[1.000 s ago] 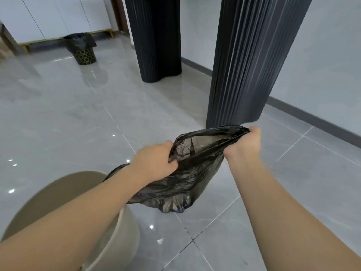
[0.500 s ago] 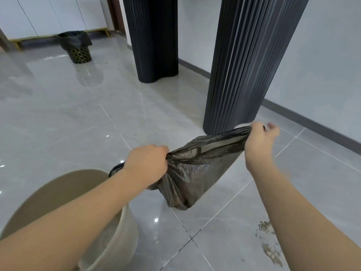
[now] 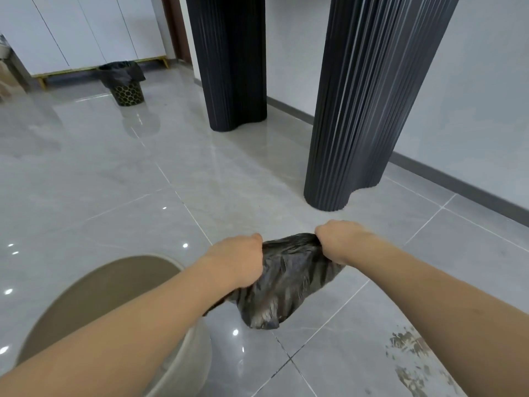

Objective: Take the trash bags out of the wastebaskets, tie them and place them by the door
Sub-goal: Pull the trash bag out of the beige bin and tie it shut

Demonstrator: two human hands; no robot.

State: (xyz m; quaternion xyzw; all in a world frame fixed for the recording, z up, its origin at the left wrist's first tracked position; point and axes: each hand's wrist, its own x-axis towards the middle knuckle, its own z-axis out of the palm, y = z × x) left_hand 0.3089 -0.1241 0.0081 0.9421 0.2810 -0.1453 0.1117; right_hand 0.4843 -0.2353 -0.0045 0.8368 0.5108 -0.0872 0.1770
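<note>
A dark, crumpled trash bag (image 3: 283, 285) hangs in the air over the tiled floor, held at its top edge by both hands. My left hand (image 3: 237, 259) grips the bag's left corner and my right hand (image 3: 339, 242) grips its right corner, with the bag's mouth bunched shut between them. Below my left forearm stands a beige wastebasket (image 3: 186, 348), with no liner showing inside. Far back on the left, a second wastebasket (image 3: 127, 91), black with a gold honeycomb pattern, still has a black bag (image 3: 121, 71) draped over its rim.
Two tall black fluted columns, one (image 3: 237, 61) at the back and one (image 3: 363, 104) nearer on the right, stand on the glossy grey floor. White cabinets (image 3: 80, 30) line the far wall. A dirty smear (image 3: 412, 356) marks the tiles at lower right.
My hands have come closer together and lower, so the bag's open mouth has closed and bunched up. The view has tilted upward, showing more of the room.
</note>
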